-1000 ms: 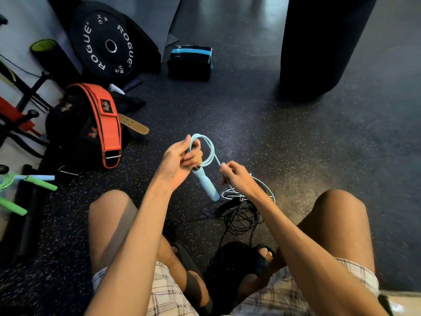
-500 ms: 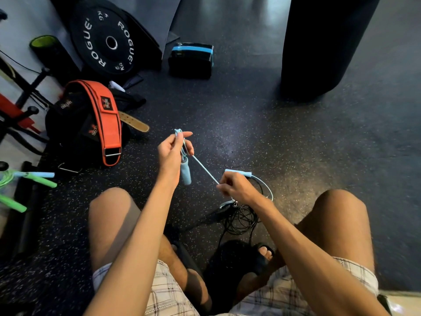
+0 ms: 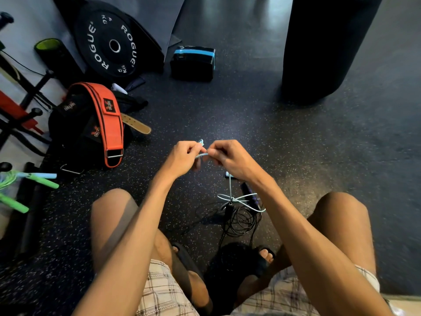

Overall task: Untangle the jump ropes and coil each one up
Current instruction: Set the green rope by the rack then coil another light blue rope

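Floor (image 3: 262,124): dark rubber with pale flecks; the person sits on it, knees raised.
Plate (image 3: 109,43): black weight plate leaning at far left; white lettering reads "ROGUE", with "KG" and "5" marks.
Belt (image 3: 107,119): red lifting belt lying over a black bag (image 3: 68,124), left of the hands; small patches on it, text too small to read.
Strap (image 3: 135,126): tan leather, just right of the belt.
Box (image 3: 193,62): black with a blue band, far centre.
Heavy bag (image 3: 325,46): black cylinder, far right.
Green rope (image 3: 34,181): green and pale blue handles at the left edge, well apart from the hands.
Left hand (image 3: 182,158): fingers curled, pinching the blue rope (image 3: 230,190).
Right hand (image 3: 230,158): fingers curled, pinching the same rope just beside the left hand; fingertips nearly touching.
Blue rope: a short loop shows above the hands; one strand hangs from the right hand to loops on the floor between the knees.
Black rope (image 3: 243,221): coiled loosely on the floor, touching the blue loops, near the feet.
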A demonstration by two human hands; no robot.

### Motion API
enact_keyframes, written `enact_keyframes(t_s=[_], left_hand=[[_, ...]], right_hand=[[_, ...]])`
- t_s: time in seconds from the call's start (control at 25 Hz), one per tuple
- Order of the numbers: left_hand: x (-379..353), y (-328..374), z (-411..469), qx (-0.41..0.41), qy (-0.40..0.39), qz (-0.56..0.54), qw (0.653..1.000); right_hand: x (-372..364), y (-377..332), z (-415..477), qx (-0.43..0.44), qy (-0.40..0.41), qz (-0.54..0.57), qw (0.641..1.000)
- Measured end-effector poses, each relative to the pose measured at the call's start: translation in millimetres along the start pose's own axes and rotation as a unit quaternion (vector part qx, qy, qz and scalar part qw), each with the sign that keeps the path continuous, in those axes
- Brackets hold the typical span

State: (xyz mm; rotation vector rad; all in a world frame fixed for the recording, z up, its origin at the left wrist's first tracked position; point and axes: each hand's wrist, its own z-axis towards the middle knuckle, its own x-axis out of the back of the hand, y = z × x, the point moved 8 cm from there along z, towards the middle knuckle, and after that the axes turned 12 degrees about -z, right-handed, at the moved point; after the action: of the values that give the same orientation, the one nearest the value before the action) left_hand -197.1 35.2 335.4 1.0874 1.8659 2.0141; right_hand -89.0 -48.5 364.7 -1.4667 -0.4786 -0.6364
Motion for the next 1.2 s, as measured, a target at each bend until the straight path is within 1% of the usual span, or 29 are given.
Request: enact_keyframes(t_s=[0.12,0.24,0.36,0.44,0.52,0.6,0.68,0.8,0.92,1.04,1.2], left_hand=[[-2.8,-2.6,-3.1,0.028,-0.021,-0.079,0.996],[-14.4,0.0,-10.1,0.066,-0.078,-0.151,0.983],[-24.7,2.9,-14.7,0.096,-0.103,-0.175,0.974],[-32.2,5.7,-19.9,0.110,-0.116,-0.226,0.961],[-35.3,5.9,-23.8,0.117,-0.115,-0.301,0.939],[-31.7,3.3,-26.1,0.117,-0.100,-0.384,0.910],[-22.4,-1.0,-24.8,0.112,-0.076,-0.458,0.878],[-6.9,-5.2,-20.9,0.105,-0.033,-0.516,0.849],[-1.6,-4.0,-19.4,0.097,-0.009,-0.556,0.825],[0.5,-6.6,-19.2,0.104,0.007,-0.586,0.804],[-0.2,2.0,-19.6,0.101,-0.031,-0.589,0.801]], right_hand=[[11.9,1.8,6.4,-0.015,0.036,0.024,0.999],[16.3,14.2,5.5,-0.040,0.075,0.081,0.993],[11.5,27.4,3.2,-0.060,0.104,0.082,0.989],[1.5,36.7,0.5,-0.078,0.114,0.078,0.987],[-10.5,48.4,-6.1,-0.102,0.119,0.085,0.984],[-24.1,64.6,-16.0,-0.131,0.110,0.090,0.981],[-38.7,86.3,-26.6,-0.158,0.083,0.082,0.981],[-62.5,120.2,-40.4,-0.204,0.010,0.024,0.979],[-81.2,141.7,-52.1,-0.222,-0.058,-0.039,0.972],[-87.9,145.4,-57.6,-0.236,-0.065,-0.032,0.969],[-90.3,142.9,-46.1,-0.228,-0.043,-0.030,0.972]])
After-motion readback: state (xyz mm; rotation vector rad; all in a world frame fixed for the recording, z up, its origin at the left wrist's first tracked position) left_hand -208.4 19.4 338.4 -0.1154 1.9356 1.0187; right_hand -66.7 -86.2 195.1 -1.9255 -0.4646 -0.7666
